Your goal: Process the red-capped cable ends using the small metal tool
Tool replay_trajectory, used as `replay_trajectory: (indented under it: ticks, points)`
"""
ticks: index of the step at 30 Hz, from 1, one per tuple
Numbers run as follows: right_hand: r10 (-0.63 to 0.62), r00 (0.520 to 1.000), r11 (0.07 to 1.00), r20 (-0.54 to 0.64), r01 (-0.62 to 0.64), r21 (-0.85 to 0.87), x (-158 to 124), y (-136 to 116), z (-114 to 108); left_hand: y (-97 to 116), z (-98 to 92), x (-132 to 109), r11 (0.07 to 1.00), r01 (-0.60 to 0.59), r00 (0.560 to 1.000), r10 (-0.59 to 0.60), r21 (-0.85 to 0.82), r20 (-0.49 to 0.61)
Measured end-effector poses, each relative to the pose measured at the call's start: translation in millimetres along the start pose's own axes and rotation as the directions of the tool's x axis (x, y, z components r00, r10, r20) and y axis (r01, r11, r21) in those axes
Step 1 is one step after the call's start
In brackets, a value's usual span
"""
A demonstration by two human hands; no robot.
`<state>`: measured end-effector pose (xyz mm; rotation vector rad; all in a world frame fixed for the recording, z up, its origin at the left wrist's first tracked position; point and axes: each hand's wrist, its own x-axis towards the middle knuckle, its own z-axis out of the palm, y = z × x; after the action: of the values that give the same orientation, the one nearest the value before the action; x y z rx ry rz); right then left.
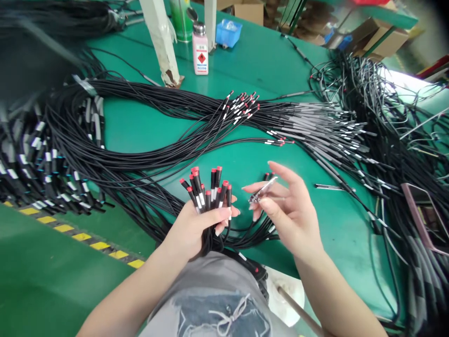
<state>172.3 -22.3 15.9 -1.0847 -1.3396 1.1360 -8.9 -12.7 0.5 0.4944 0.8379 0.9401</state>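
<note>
My left hand (196, 220) is closed around a bunch of black cables (207, 199) whose red-capped ends with white labels point upward. Between the thumb and fingers of my right hand (287, 206) is a small shiny metal nail clipper (263, 189), held just right of the bunch and apart from it. Behind my right fingers a few more red-tipped cable ends (269, 176) show in part. Farther back on the green table (238, 161), a long bundle of black cables (140, 158) lies looped, with several red-tipped ends (242, 107) fanned out.
A pink bottle (200, 51) with a flammable mark stands by a white post (161, 42), near a blue bin (228, 33). Tangled cables (372, 103) cover the right side, with a phone (426, 217) on them. Metal tweezers (333, 187) lie at right. More cables (38, 159) hang at left.
</note>
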Motion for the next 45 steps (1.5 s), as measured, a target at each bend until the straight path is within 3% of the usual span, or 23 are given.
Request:
replay_trajectory:
  ticks: [6, 12, 18, 28, 36, 45]
  points:
    - [-0.15, 0.987, 0.988, -0.06, 0.148, -0.034, -11.8, 3.0, 19.0, 3.0, 2.1, -0.4, 0.997, 0.027, 0.999, -0.024, -0.073, 0.044]
    - [-0.267, 0.964, 0.959, -0.003, 0.265, -0.095, -20.4, 12.4, 24.4, 2.9, 0.4, -1.1, 0.982, 0.097, 0.992, -0.082, -0.163, 0.094]
    - [-0.348, 0.936, 0.923, 0.051, 0.352, -0.155, -19.2, 21.1, 22.5, 4.0, 0.3, 0.3, 0.981, 0.125, 0.987, -0.108, -0.146, 0.118]
    - [-0.348, 0.936, 0.914, 0.045, 0.35, -0.207, -19.2, 20.8, 21.8, 3.8, -0.4, 2.5, 0.972, 0.176, 0.982, -0.163, -0.157, 0.092]
    - [-0.384, 0.923, 0.918, -0.014, 0.38, -0.111, -15.3, 15.2, 26.7, 3.0, -1.8, 2.3, 0.959, 0.184, 0.981, -0.165, -0.215, 0.1]
    - [-0.427, 0.903, 0.876, 0.036, 0.423, -0.231, -17.2, 18.8, 25.9, 0.1, -1.0, 3.7, 0.978, 0.148, 0.987, -0.138, -0.149, 0.076]
